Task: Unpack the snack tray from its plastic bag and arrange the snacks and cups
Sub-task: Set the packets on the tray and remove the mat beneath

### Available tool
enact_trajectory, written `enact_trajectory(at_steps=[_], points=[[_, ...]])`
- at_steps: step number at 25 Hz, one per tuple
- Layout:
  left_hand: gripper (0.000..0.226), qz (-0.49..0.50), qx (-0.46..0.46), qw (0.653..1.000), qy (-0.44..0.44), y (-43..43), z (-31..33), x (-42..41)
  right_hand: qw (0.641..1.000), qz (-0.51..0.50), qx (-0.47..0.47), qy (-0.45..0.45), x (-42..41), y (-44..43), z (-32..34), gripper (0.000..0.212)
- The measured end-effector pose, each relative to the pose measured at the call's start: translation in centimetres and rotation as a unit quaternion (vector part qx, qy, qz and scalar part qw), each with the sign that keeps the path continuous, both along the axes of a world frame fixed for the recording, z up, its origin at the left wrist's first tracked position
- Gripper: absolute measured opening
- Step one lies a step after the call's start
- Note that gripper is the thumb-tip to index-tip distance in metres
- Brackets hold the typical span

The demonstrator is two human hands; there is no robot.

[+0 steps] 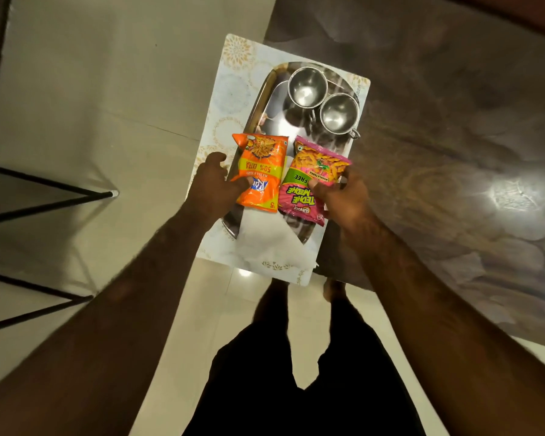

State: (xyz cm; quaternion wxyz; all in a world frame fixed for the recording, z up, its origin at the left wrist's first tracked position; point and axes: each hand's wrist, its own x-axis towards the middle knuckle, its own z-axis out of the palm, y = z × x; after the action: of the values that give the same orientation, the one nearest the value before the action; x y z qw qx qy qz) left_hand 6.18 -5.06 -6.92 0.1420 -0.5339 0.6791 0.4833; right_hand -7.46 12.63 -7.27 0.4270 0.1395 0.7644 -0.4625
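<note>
A steel tray (262, 99) lies on the small patterned tabletop (233, 77). At the tray's far end stand a steel cup (307, 86) and a second cup (339, 113) (both mouths up). On its near half, the left grip (213, 180) holds the orange packet (261, 165), thumb on its face. The right grip (340, 196) pinches the pink packet (315, 165) just beside it. A white plastic bag (265, 243) lies at the tabletop's near edge.

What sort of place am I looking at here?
Probably a room in a home: a pale tiled floor, a steel tray with two steel cups, and an orange packet and a pink packet of snacks on it.
</note>
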Motion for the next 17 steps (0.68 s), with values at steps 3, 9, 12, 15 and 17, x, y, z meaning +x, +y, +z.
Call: enact_trajectory(at_steps=[3,9,12,15,17], points=[[0.073,0.011,0.06,0.998,-0.007,-0.6,-0.4,-0.2,0.999,-0.014,0.0,-0.035,-0.5,0.0,-0.4,0.06],[0.051,0.007,0.046,0.999,0.002,-1.0,-0.9,-0.6,0.996,-0.04,-0.009,-0.083,-0.7,0.1,-0.7,0.059],[0.049,0.006,0.01,1.0,0.021,-0.5,-0.9,-0.2,0.995,-0.05,-0.015,-0.087,-0.6,0.5,-0.7,0.057],[0.048,-0.008,-0.011,0.999,0.029,0.4,-0.9,0.4,0.995,-0.049,-0.012,-0.083,-0.6,1.3,-0.5,0.054],[0.048,-0.004,-0.009,0.999,0.03,0.8,-0.9,0.3,0.995,-0.05,-0.018,-0.082,-0.8,1.7,-0.5,0.054]])
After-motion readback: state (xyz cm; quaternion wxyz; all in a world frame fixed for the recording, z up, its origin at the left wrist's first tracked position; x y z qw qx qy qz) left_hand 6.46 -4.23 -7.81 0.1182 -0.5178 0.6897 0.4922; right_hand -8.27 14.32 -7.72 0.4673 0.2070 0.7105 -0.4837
